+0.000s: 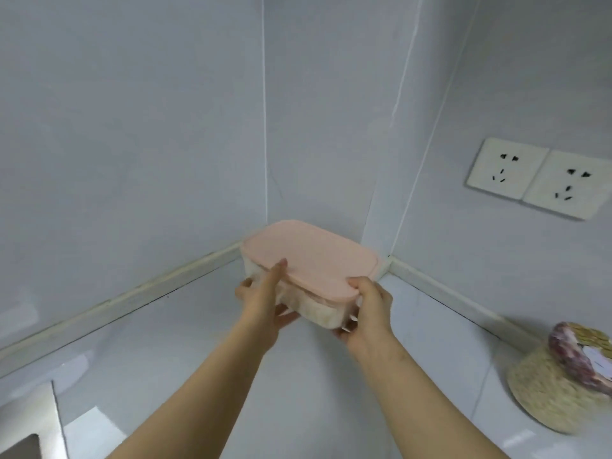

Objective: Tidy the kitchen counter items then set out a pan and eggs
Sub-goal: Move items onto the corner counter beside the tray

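A: What is risked most here, taken from the largest thing down?

B: The counter [331, 376] is walled on two sides, so room is closed off behind and to the right of the corner. Open surface is left only toward the near side and the left, where the edge of a metal sink [26, 425] is seen. A knock against either wall could be caused if the load is pushed in too fast.

A: And to the right?

B: A woven basket [546, 392] is stood well apart from the hands, so a sideways sweep could be made without it being touched. The wall sockets [536, 178] are set above it; nothing wet should be splashed there.

A: The container itself?

B: The pink-lidded container [308, 256] is held at the corner, its far end near the walls. Whether it rests on the counter cannot be told. It is clasped at its near end by the left hand [265, 299] and the right hand [367, 309], fingers closed round the base and thumbs on the lid. The lid could be popped loose by thumb pressure, it is judged.
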A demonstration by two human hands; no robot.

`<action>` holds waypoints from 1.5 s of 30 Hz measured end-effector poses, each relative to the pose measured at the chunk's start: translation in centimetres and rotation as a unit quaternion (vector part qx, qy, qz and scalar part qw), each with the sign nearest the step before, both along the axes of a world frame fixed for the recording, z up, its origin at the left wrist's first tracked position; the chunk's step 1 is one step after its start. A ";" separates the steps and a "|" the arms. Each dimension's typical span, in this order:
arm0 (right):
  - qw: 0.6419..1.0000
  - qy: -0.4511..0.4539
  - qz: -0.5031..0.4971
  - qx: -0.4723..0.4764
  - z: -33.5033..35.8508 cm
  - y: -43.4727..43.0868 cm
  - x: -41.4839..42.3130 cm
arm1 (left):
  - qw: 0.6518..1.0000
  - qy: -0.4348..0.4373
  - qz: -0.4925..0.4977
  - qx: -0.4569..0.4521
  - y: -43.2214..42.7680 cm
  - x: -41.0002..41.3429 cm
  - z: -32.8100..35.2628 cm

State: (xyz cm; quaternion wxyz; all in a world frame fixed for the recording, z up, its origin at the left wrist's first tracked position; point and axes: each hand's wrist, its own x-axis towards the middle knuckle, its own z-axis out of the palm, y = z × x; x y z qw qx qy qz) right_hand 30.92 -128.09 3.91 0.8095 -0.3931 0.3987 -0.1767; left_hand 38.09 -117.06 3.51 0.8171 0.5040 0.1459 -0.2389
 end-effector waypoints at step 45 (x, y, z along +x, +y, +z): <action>0.770 -0.022 -0.626 -0.121 6.2 -7.2 -101.4 | 0.785 0.006 -0.614 -0.079 -22.0 -97.6 7.2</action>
